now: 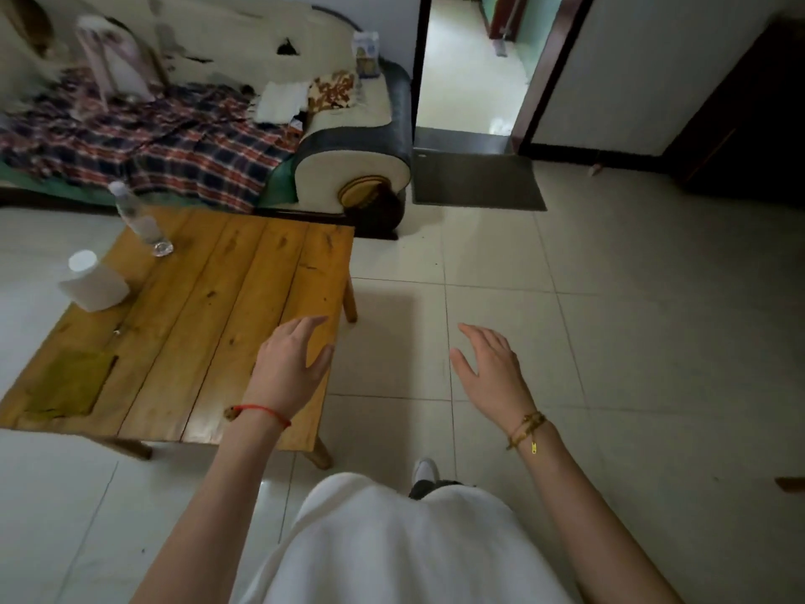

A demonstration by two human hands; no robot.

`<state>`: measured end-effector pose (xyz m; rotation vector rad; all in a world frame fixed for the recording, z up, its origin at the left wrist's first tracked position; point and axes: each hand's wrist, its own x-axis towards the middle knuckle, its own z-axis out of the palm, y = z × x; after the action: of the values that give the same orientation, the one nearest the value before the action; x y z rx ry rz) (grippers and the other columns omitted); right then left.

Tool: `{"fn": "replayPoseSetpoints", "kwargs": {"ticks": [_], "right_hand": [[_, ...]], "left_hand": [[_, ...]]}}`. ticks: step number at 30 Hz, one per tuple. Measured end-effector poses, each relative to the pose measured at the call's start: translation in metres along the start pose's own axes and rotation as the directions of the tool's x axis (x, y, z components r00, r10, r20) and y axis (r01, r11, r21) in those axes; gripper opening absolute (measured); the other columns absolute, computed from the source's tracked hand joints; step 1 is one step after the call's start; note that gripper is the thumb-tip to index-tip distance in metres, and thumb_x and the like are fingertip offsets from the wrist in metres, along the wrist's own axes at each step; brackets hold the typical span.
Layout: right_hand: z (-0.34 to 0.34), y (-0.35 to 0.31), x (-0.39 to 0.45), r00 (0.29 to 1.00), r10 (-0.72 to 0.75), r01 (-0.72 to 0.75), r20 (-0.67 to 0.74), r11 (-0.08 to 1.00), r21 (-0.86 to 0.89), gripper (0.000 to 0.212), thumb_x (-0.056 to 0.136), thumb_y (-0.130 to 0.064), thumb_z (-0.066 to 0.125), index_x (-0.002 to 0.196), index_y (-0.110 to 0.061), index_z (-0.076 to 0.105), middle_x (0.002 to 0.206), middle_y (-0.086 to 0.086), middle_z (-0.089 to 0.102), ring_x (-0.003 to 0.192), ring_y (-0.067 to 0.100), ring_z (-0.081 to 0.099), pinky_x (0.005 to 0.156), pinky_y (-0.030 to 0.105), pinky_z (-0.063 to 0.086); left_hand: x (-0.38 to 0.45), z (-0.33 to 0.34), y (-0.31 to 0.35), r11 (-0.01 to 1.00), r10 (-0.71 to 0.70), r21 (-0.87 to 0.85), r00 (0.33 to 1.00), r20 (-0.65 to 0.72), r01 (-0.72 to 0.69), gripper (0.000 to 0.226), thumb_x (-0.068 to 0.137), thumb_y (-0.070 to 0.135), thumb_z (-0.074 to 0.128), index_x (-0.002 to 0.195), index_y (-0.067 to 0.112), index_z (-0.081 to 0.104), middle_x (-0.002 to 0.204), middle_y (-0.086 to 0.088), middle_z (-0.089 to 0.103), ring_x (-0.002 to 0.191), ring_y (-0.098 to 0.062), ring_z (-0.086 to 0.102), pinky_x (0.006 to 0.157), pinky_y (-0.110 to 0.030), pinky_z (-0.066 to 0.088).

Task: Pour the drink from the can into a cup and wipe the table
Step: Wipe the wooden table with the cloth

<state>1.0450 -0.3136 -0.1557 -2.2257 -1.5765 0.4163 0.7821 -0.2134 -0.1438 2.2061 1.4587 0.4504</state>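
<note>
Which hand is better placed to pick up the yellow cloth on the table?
Left. The left hand hangs open over the table, nearer the yellow cloth; the right hand is over bare floor.

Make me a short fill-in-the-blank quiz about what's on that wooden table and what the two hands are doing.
1. The clear plastic bottle on the wooden table has a ____ cap.
2. The left hand hovers over the table's ____ edge.
3. The right hand is over the tiled ____.
4. The flat cloth is ____ in colour.

Missing words: white; right; floor; yellow-green
</note>
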Motion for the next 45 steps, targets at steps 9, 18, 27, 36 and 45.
{"fn": "replayPoseSetpoints", "kwargs": {"ticks": [9, 18, 27, 36, 45], "right_hand": [[-0.025, 0.008, 0.14, 0.92, -0.315, 0.321, 0.236, 0.947, 0.013, 0.05, 0.1, -0.039, 0.041, 0.144, -0.016, 0.04, 0.145, 0.001, 0.045, 0.137, 0.017, 0.033, 0.115, 0.036, 0.027], [0.039, -0.05, 0.21, 0.709, -0.533, 0.533, 0.461, 0.834, 0.144, 0.049, 0.1, -0.041, 0.04, 0.144, -0.02, 0.038, 0.144, -0.001, 0.044, 0.137, 0.012, 0.033, 0.116, 0.041, 0.03], [0.098, -0.143, 0.302, 0.464, -0.699, 0.74, 0.544, 0.644, 0.195, 0.048, 0.1, -0.041, 0.041, 0.143, -0.02, 0.04, 0.143, -0.002, 0.046, 0.137, 0.012, 0.034, 0.117, 0.039, 0.028], [0.132, -0.249, 0.332, 0.261, -0.79, 0.818, 0.555, 0.487, 0.307, 0.046, 0.1, -0.037, 0.042, 0.143, -0.019, 0.04, 0.143, -0.001, 0.046, 0.136, 0.012, 0.035, 0.117, 0.037, 0.029], [0.207, -0.29, 0.34, 0.069, -0.732, 0.855, 0.678, 0.393, 0.337, 0.044, 0.1, -0.037, 0.043, 0.139, -0.017, 0.044, 0.137, -0.001, 0.05, 0.13, 0.015, 0.04, 0.112, 0.034, 0.034]], "left_hand": [[0.027, 0.016, 0.032, 0.941, -0.337, -0.075, 0.92, -0.2, 0.329, 0.043, 0.094, 0.026, 0.061, 0.135, 0.014, 0.053, 0.131, -0.008, 0.059, 0.12, -0.025, 0.054, 0.099, -0.035, 0.044], [0.018, 0.02, -0.003, 0.768, -0.637, -0.161, 0.713, -0.294, 0.62, 0.043, 0.095, 0.028, 0.059, 0.136, 0.016, 0.053, 0.137, -0.006, 0.056, 0.128, -0.024, 0.049, 0.105, -0.037, 0.04], [0.055, 0.007, -0.052, 0.61, -0.78, -0.337, 0.47, -0.412, 0.717, 0.041, 0.095, 0.029, 0.058, 0.135, 0.02, 0.052, 0.133, -0.001, 0.058, 0.124, -0.021, 0.052, 0.106, -0.042, 0.044], [0.065, -0.027, -0.087, 0.459, -0.85, -0.41, 0.254, -0.462, 0.788, 0.042, 0.097, 0.03, 0.056, 0.137, 0.02, 0.05, 0.136, -0.001, 0.057, 0.127, -0.021, 0.05, 0.107, -0.039, 0.042], [0.076, -0.015, -0.133, 0.243, -0.909, -0.554, -0.012, -0.416, 0.796, 0.04, 0.097, 0.029, 0.056, 0.135, 0.018, 0.051, 0.13, -0.001, 0.059, 0.117, -0.018, 0.057, 0.098, -0.037, 0.05]]}}
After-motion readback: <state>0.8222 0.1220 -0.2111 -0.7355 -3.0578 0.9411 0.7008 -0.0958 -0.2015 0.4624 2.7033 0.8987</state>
